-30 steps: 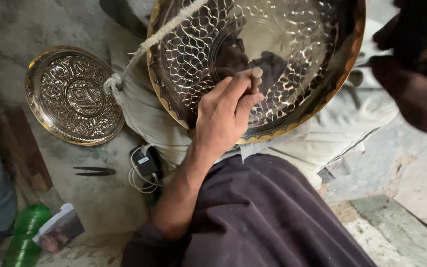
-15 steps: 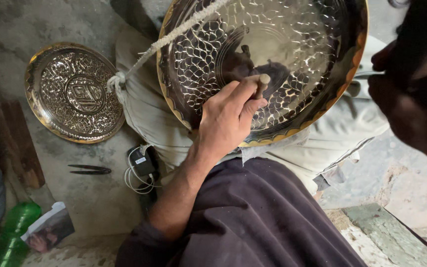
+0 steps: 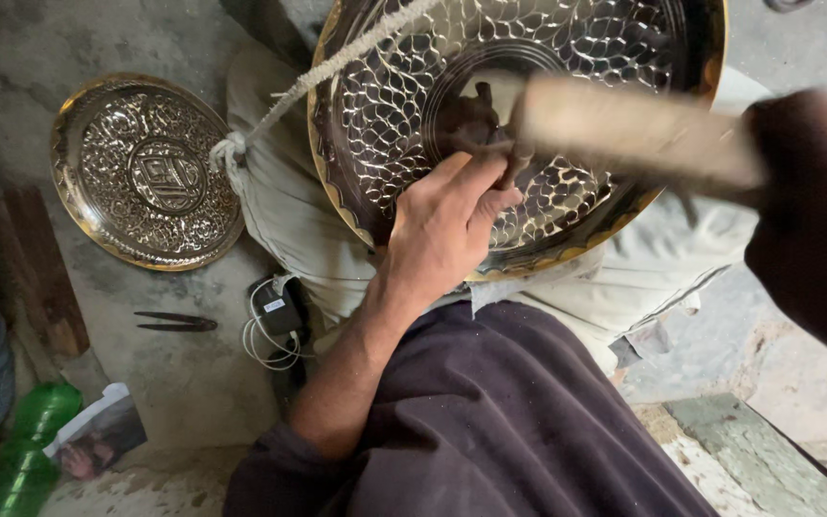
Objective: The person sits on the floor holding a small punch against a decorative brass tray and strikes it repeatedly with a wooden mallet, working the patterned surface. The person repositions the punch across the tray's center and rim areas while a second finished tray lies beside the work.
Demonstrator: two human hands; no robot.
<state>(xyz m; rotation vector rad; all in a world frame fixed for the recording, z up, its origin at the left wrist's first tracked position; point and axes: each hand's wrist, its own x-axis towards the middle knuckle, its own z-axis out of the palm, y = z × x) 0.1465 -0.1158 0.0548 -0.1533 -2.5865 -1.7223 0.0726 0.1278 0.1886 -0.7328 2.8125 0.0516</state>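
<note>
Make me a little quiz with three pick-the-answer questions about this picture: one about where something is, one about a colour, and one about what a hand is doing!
1. Where does the smaller plate lie?
A. On the floor, left of the big tray
B. On top of the big tray
C. On the person's lap

2. What colour is the bottle at the bottom left?
A. Red
B. Green
C. White

3. What is the left hand doing?
A. Lying flat and empty
B. Holding the bottle
C. Pinching a thin metal punch against the big tray

Answers: 1 A, the plate sits on bare floor apart from the tray. 2 B, its plastic is plainly green. 3 C, the fingers close round the punch, its tip on the patterned metal.
</note>
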